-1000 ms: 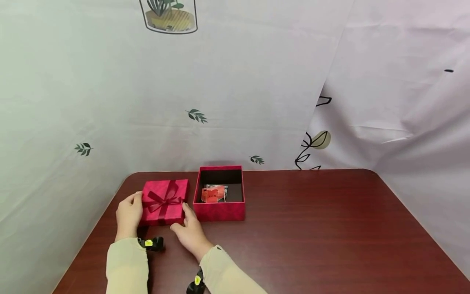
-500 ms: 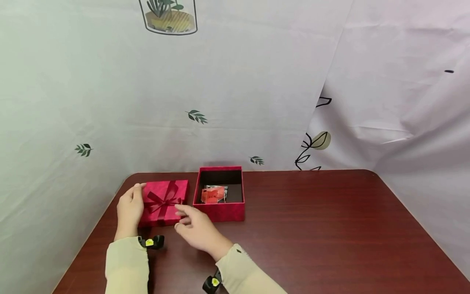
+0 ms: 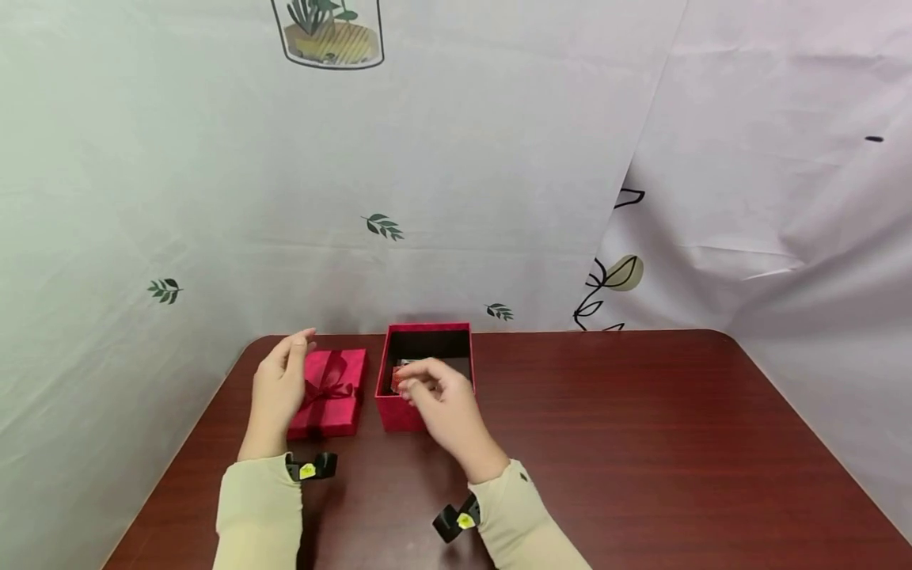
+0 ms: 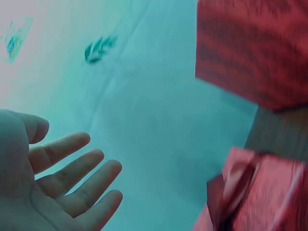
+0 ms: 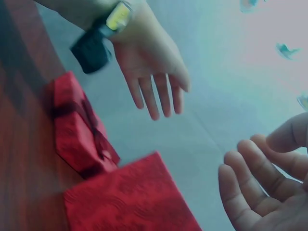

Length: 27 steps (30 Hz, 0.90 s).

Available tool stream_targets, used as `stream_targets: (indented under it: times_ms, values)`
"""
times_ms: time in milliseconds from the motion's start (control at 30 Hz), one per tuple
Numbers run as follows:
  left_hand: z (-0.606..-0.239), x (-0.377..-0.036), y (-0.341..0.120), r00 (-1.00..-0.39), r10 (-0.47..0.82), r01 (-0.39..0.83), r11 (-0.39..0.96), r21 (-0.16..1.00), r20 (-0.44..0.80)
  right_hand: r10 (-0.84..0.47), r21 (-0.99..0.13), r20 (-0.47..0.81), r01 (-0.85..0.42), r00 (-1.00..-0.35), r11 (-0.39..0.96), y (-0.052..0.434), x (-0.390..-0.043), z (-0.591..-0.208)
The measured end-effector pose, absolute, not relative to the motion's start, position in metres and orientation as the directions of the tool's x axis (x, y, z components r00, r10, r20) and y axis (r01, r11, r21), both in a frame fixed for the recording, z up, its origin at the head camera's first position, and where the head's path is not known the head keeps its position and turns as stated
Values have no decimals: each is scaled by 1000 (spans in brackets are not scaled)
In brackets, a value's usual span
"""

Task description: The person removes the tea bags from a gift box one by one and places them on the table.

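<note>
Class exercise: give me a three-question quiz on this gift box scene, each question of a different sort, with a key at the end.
1. True or false: the lid sits on the box.
2. Which hand is over the open box? A) left hand B) right hand C) neither
3. Fill in: the lid lies on the table, to the ____ of the box in the head view.

Key
1. False: the lid lies beside the box, which is open.
2. B: the right hand is over the box, fingers loose, holding nothing plainly visible.
3. Left.
</note>
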<state>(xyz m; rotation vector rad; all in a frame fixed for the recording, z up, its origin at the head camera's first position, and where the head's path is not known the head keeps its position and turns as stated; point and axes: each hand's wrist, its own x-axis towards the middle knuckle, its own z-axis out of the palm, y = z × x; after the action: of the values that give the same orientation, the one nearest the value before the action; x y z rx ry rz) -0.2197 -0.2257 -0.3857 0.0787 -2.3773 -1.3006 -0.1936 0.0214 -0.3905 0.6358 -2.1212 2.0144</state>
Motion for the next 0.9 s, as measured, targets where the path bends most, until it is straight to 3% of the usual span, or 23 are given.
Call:
stream_targets:
  times_ms: [200,433,900]
  values:
    - [-382,-220,-210,-889,-144,286,565,774,434,-61,-920,381,-385,-922,73,39,-215,-392]
    - [-385,-222,-195,-878,0,390,578,717,478,-39,-928,342,-344,-939,142,47,-237,-398]
    - [-408,-234,-177,-918,262,386,763,518,298,-119,-896,134,-172,-984,410,41,-258,-392]
